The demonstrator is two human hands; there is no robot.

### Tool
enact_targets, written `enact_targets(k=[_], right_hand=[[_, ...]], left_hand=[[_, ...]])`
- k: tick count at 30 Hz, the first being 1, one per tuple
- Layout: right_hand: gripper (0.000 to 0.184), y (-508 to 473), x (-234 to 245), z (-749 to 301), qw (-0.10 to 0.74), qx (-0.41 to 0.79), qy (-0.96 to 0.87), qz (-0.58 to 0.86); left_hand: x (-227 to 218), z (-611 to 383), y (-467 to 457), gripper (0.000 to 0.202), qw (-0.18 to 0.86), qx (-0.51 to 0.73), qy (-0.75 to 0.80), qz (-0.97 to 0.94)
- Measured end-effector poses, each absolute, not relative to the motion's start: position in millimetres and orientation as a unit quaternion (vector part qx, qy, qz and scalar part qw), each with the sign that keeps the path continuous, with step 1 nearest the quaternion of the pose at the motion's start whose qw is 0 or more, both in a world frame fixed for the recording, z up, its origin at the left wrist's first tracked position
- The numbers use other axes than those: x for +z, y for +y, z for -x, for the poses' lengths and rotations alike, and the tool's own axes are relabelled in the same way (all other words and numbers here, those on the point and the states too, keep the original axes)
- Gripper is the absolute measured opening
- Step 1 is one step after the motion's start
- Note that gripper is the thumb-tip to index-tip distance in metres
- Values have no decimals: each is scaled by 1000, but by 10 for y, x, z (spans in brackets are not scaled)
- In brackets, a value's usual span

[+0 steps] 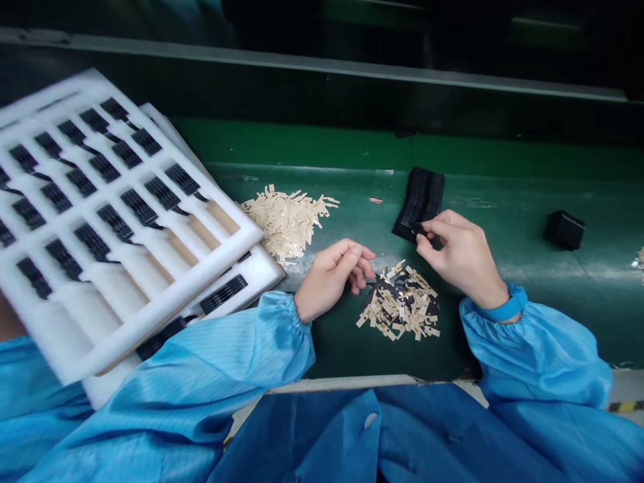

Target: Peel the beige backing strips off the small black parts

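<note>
My right hand (460,255) is closed in a pinch on a small dark strip (418,229), right at the lower end of a black slotted holder (420,198). The holder lies tilted on the green table, its narrow slots in a row. Lower left of it, my left hand (335,275) has its fingers curled beside a pile of small cream-and-black strips (400,305). A dark piece shows by its fingertips; whether it is gripped is unclear.
A heap of cream-coloured flat strips (289,221) lies behind my left hand. Stacked white foam trays (186,282) with black finned parts fill the left side. A small black block (565,230) stands at the right. A metal rail (322,64) crosses the back.
</note>
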State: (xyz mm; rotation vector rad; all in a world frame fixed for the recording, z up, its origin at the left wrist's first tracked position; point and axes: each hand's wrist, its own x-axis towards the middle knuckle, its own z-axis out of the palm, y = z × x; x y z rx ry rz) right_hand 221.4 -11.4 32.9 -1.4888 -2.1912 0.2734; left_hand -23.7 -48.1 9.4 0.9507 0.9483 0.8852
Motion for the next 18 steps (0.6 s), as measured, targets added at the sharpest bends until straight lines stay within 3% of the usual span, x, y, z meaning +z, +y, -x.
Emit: enact_targets(k=[5, 7, 10, 13, 18], right_hand=[[11, -165, 384, -2119, 299, 158, -782, 524], [11, -230, 375, -2024, 306, 241, -771, 504], [21, -341, 318, -1876, 308, 394, -730, 465], [29, -391, 279, -1821, 305, 503, -674, 447], [20, -314, 316, -1928, 183, 422, -745, 483]], left_hand=[[74, 227, -489, 27, 677, 406, 430, -438], [72, 216, -499, 26, 658, 420, 426, -458], [70, 205, -508, 40, 647, 409, 406, -499], [72, 209, -499, 33, 636, 392, 422, -514], [82, 257, -437, 33, 616, 432, 485, -445]])
